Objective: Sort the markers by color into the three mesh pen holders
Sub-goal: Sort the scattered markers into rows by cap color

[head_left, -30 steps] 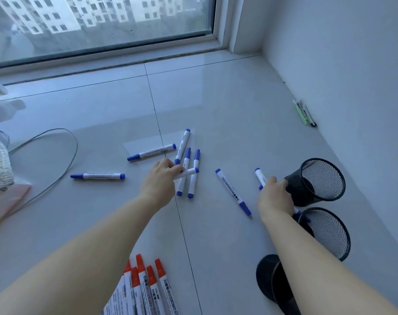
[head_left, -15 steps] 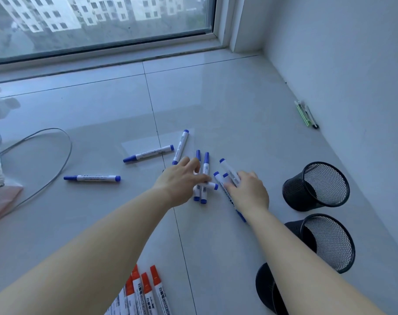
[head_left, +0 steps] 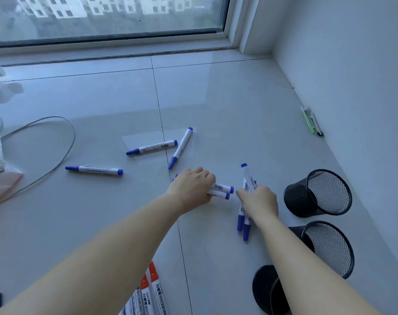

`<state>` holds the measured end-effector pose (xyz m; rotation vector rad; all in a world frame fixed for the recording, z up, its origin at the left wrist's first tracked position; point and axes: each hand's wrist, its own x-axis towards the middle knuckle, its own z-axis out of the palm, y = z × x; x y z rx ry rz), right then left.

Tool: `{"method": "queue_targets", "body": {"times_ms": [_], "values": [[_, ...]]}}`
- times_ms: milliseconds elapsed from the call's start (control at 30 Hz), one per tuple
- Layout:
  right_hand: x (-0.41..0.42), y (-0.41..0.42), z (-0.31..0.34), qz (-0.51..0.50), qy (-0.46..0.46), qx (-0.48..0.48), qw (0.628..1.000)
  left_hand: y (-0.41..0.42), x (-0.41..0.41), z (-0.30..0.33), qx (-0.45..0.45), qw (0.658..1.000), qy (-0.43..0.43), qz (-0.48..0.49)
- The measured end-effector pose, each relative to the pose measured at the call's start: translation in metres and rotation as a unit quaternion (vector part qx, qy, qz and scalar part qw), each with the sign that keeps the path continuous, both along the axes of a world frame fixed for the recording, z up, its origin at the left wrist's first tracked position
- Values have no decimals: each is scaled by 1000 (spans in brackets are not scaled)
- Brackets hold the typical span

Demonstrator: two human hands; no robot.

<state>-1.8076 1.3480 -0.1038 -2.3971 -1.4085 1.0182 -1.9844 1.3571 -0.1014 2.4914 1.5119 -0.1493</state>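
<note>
On pale glossy floor tiles (head_left: 227, 105) below a wide window (head_left: 102, 17), gathering of the blue lot is in hand. Three black wire-mesh pen holders stand in a row at about 4 o'clock: far holder (head_left: 318, 193), middle holder (head_left: 328, 247), near holder (head_left: 267, 289), the last partly behind the right forearm; the two whose mouths show appear to hold nothing, the near one's inside cannot be told. Left hand (head_left: 191, 189), fingers curled, clamps a bundle of white-barrelled blue-capped markers (head_left: 221, 190) lying crosswise, caps pointing to 3 o'clock. Right hand (head_left: 258, 201), just beside it, grips a second blue-capped bundle (head_left: 246, 178), held roughly upright, ends showing above and below the fist. Loose blue markers on the floor: one at 9 o'clock (head_left: 94, 170), one at 11 (head_left: 151, 147), one at 12 (head_left: 181, 147), the last two close but apart. Red-capped white markers (head_left: 151, 292) lie at 6 o'clock by the bottom edge. Judged next: either pass the left bundle across, or drop the right bundle cap-first into the far holder, then collect the three strays. Grey cable loop (head_left: 57, 144) at 9 o'clock; green-and-black pens (head_left: 311, 121) by the wall at 2.
</note>
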Motion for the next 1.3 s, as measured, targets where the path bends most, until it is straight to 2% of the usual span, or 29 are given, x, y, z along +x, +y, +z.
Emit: {"method": "queue_targets", "body": {"times_ms": [100, 167, 233, 367, 533, 633, 833, 967, 1100, 1167, 1300], "values": [[-4, 4, 4, -13, 32, 6, 999, -8, -13, 8, -17, 984, -111, 137], [-15, 7, 8, -24, 66, 19, 997, -12, -26, 15, -16, 947, -203, 249], [-31, 14, 12, -48, 106, 37, 993, -16, -44, 22, 16, 910, -252, 328], [-72, 34, 17, -46, 146, 65, 986, -23, -98, 28, 97, 875, -255, 401], [-123, 70, 14, -22, 116, 83, 989, -30, -166, 20, 13, 785, -227, 576], [-142, 90, 6, -26, 86, 86, 992, -31, -188, 14, -15, 758, -221, 614], [-152, 93, -8, 8, -21, 42, 999, -28, -197, 2, -82, 750, -190, 629], [-155, 97, -2, 46, -34, 100, 993, -29, -196, -5, -74, 761, -168, 622], [-183, 105, 5, 224, -46, 227, 947, -34, -189, -12, -12, 805, -149, 575], [-203, 110, 6, 303, -69, 263, 913, -38, -185, -17, 19, 812, -150, 563], [-229, 120, -3, 432, -167, 217, 859, -36, -184, -20, 24, 795, -178, 579]]}}
